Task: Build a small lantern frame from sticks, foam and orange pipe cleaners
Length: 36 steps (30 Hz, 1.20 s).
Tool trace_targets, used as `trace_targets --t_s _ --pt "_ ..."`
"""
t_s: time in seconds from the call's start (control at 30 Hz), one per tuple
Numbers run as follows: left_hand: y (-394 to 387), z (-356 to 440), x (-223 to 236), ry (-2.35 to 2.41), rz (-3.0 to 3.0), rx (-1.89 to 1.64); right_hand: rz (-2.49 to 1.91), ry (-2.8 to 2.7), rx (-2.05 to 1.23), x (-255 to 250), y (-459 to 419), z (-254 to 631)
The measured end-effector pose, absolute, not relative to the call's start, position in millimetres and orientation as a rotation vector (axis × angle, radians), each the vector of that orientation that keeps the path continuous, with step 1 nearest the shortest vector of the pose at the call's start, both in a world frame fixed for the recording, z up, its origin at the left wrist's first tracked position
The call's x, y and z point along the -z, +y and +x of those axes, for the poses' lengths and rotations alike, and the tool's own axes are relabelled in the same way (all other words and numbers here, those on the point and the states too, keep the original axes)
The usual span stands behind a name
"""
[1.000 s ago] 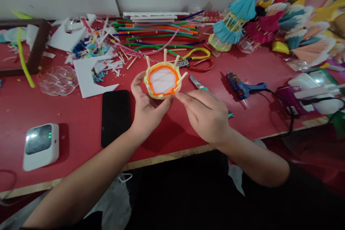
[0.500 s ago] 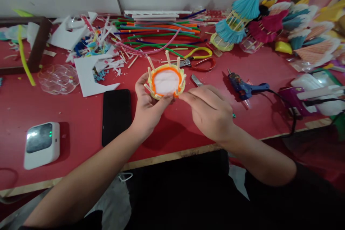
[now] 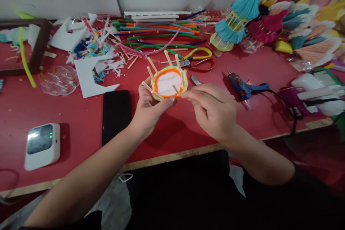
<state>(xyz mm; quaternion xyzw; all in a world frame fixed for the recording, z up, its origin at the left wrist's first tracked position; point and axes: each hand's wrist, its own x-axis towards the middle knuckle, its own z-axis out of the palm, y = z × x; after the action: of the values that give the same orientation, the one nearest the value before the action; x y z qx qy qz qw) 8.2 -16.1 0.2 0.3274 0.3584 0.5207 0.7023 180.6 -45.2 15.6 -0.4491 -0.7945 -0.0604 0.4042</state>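
Observation:
A small round craft base [image 3: 168, 83] has a white middle, a yellow outer edge and several pale wooden sticks standing up around its rim. Along the inside of the sticks runs an orange pipe cleaner [image 3: 155, 85]. My left hand [image 3: 149, 109] is closed around the base's left and near side, thumb at the front, and holds it tilted above the table. At the near right edge, the thumb and forefinger of my right hand [image 3: 214, 109] are pinched together at the orange strip's end; the fingertips partly hide it.
Scissors [image 3: 201, 64] and a utility knife [image 3: 195, 79] lie behind my hands. To the right is a blue glue gun [image 3: 246, 86] with its cord. A black phone [image 3: 116, 116] and a white device [image 3: 42, 146] lie left. Pipe cleaners [image 3: 161, 28] and foam scraps [image 3: 91, 75] lie further back.
The base has shifted slightly right and tipped, its sticks leaning more to the left. My right hand has turned a little and moved slightly right, still pinching at the near right edge.

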Motion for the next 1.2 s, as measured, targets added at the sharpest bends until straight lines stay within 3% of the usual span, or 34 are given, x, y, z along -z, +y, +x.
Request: trace_targets --t_s 1.2 --pt "-19.0 9.7 -2.1 0.8 0.682 -1.136 -1.15 -1.69 -0.141 13.3 -43.4 170.1"
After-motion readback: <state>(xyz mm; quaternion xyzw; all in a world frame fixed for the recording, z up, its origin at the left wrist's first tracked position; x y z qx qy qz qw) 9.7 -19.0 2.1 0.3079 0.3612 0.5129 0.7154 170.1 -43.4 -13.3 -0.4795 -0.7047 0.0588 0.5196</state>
